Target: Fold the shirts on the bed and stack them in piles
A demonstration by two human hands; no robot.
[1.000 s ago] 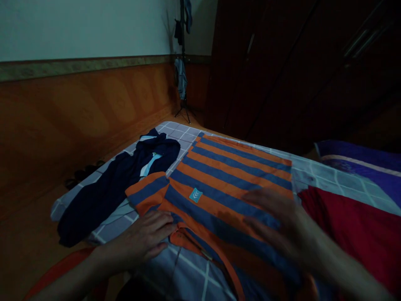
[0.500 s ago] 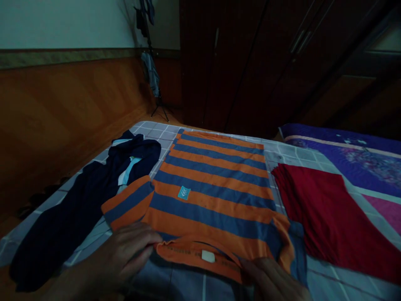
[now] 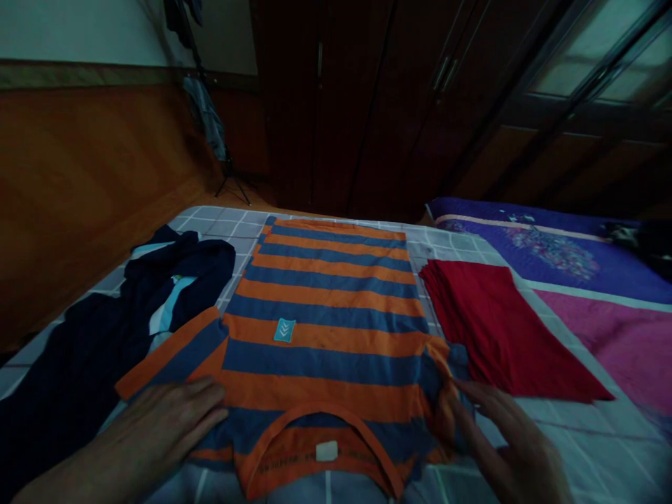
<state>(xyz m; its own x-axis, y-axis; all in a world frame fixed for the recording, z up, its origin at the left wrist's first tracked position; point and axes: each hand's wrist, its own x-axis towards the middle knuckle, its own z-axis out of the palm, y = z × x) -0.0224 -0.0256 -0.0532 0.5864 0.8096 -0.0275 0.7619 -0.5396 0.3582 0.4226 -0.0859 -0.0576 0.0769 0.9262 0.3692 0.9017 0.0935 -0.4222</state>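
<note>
An orange and blue striped shirt (image 3: 325, 329) lies spread out with its collar nearest me and a small teal patch on its chest. My left hand (image 3: 168, 416) rests on the shirt's left shoulder, palm down with its fingers flat on the cloth. On the other side, my right hand (image 3: 504, 434) touches the bunched right sleeve, its thumb and fingers apart. The cloth of that sleeve is crumpled, while the left sleeve lies stretched out to the side.
Dark navy clothing with light blue parts (image 3: 131, 301) lies on the left of the checked bedsheet (image 3: 225, 220). Folded red cloth (image 3: 504, 329) is on the right. Beyond are a purple and pink bedcover (image 3: 567, 245), dark wardrobes (image 3: 357, 105) and a clothes stand (image 3: 210, 119).
Both hands have left the collar and moved outward to the shoulder and sleeve. The collar now lies open in a round shape. The view has turned to the right.
</note>
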